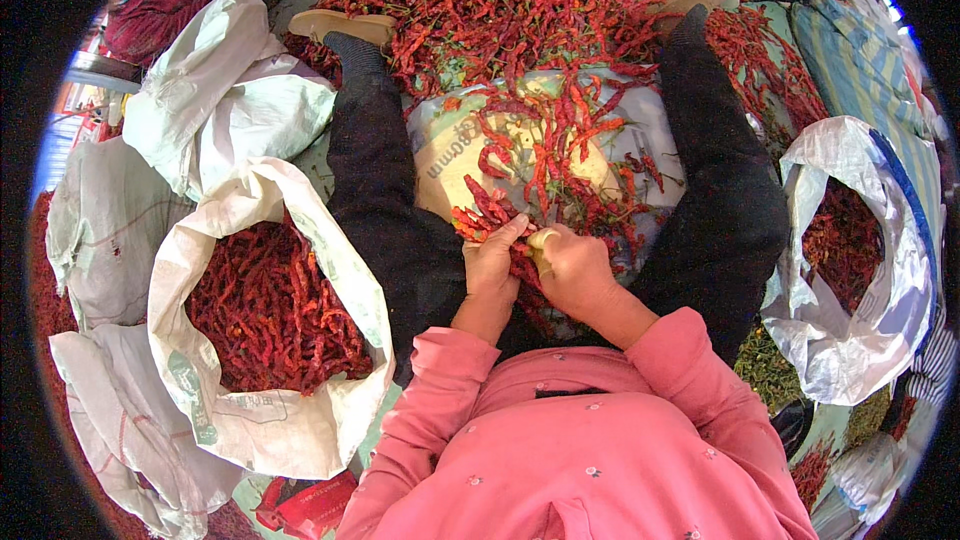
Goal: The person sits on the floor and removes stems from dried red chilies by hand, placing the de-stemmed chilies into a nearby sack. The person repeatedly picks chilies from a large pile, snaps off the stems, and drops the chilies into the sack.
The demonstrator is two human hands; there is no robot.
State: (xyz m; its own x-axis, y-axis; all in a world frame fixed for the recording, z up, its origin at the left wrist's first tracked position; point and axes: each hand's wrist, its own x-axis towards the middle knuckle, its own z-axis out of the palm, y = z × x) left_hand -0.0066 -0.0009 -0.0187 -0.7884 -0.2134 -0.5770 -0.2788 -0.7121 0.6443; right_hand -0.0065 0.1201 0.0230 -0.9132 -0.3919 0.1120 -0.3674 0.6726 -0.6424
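Observation:
A bunch of dried red chili peppers (484,210) is gripped in my left hand (490,268), thumb on top, above the space between my legs. My right hand (578,266) is closed and touches the bunch from the right. A pale yellow cover (541,238) wraps one of its digits. What its fingertips pinch is hidden. More chili peppers (560,155), some with green stems, lie loose just beyond my hands on a pale printed plastic sheet (440,155).
A large heap of red chili peppers (520,0) spreads beyond my feet. To my left stands an open white sack (270,440) full of chilies. At right is another open sack (850,370) holding reddish pieces. Other people's clothing (160,25) shows at the far left.

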